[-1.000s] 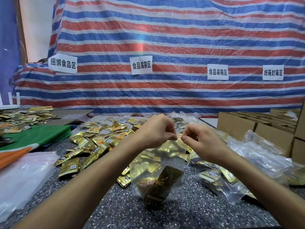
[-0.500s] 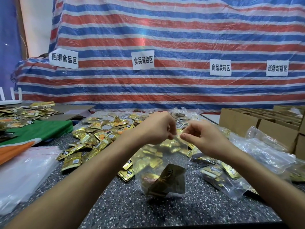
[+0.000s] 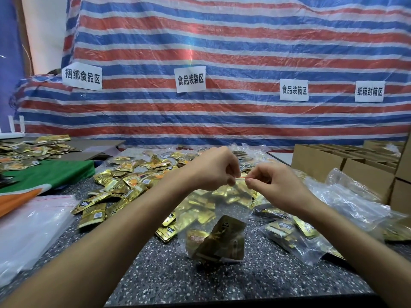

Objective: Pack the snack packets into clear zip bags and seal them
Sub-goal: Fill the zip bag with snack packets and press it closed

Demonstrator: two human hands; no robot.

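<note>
A clear zip bag (image 3: 213, 210) hangs upright over the speckled table (image 3: 169, 270), with gold snack packets (image 3: 220, 238) resting in its bottom. My left hand (image 3: 213, 170) and my right hand (image 3: 273, 183) both pinch its red-lined top strip, fingertips almost touching. A heap of loose gold snack packets (image 3: 124, 185) lies behind and to the left of the bag. Filled clear bags (image 3: 293, 236) lie to the right.
A stack of empty clear zip bags (image 3: 29, 225) lies at the left edge, next to green and orange cloth (image 3: 42, 174). Cardboard boxes (image 3: 347, 165) stand at the right. A striped tarp with paper signs (image 3: 191, 78) hangs behind the table.
Both hands stayed pinched on the bag's top strip, with the right hand's fingers sliding slightly along it. The view tilted a little.
</note>
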